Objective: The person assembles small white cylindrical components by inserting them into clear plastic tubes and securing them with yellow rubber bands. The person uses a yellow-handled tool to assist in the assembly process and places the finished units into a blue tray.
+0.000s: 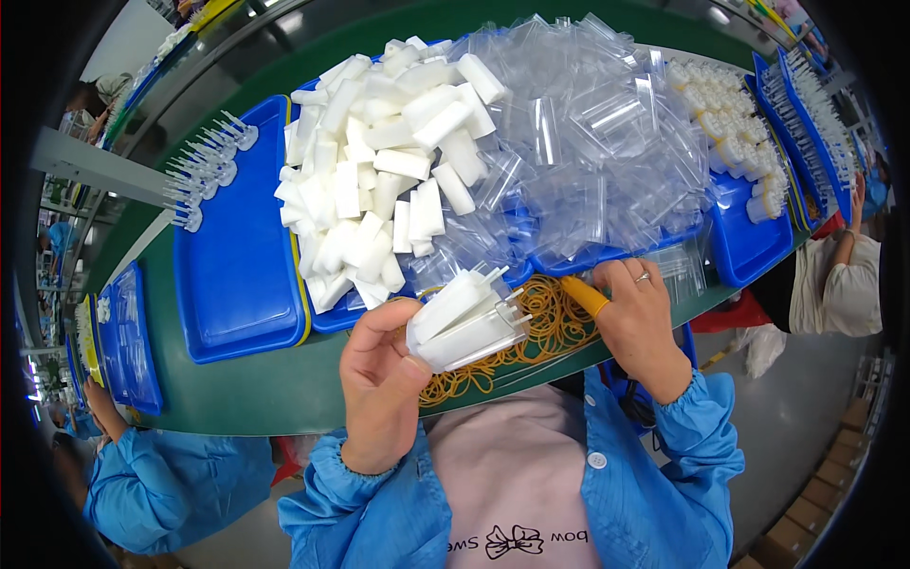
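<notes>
My left hand (379, 379) grips a small bundle of bagged white plastic parts (464, 321), held up over a loose heap of yellow rubber bands (545, 327) at the near table edge. My right hand (640, 318), a ring on one finger, rests by the rubber bands and holds a yellow-handled tool (585, 295). Just beyond lies a large pile of white parts in clear bags (379, 180) on a blue tray (327, 318), and a heap of empty clear bags (588, 142) to its right.
An empty blue tray (237, 266) sits at left with several white parts (204, 166) at its far end. More blue trays (749, 237) with white and yellow parts stand at right. The green belt (265, 389) runs under all. Other people sit at left and right.
</notes>
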{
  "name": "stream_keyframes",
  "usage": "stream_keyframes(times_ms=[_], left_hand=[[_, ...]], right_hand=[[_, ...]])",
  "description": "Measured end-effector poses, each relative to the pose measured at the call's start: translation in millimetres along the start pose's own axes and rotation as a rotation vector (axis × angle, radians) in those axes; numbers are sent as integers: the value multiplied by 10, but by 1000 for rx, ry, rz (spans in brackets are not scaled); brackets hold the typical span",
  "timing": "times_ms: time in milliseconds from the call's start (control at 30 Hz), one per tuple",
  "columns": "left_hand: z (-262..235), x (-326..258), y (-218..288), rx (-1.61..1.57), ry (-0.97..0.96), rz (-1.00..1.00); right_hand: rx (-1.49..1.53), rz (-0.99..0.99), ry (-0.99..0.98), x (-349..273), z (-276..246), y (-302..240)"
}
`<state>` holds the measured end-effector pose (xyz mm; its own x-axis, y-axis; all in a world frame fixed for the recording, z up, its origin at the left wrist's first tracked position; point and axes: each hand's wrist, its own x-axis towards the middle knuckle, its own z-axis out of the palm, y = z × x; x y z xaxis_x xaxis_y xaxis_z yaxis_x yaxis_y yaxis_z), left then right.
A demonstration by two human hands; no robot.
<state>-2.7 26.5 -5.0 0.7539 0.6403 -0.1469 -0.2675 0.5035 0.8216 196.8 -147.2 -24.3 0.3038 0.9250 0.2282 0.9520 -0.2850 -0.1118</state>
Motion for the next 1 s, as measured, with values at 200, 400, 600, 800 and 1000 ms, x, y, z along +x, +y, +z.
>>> stream_keyframes(times_ms=[200, 400, 600, 800, 1000], left_hand=[[-32, -2, -38, -13, 12, -12], [-2, -17, -118, 73, -76, -9], [63, -85, -166, 573, -242, 283], [67, -75, -133, 688, -272, 398], [100, -98, -138, 649, -234, 390]], right_hand=[[312, 167, 180, -8, -124, 22], [671, 446, 340, -37, -184, -58], [1865, 598, 681, -7, -188, -459], [1685, 567, 710, 6, -202, -583], [1748, 525, 636, -40, -142, -572]])
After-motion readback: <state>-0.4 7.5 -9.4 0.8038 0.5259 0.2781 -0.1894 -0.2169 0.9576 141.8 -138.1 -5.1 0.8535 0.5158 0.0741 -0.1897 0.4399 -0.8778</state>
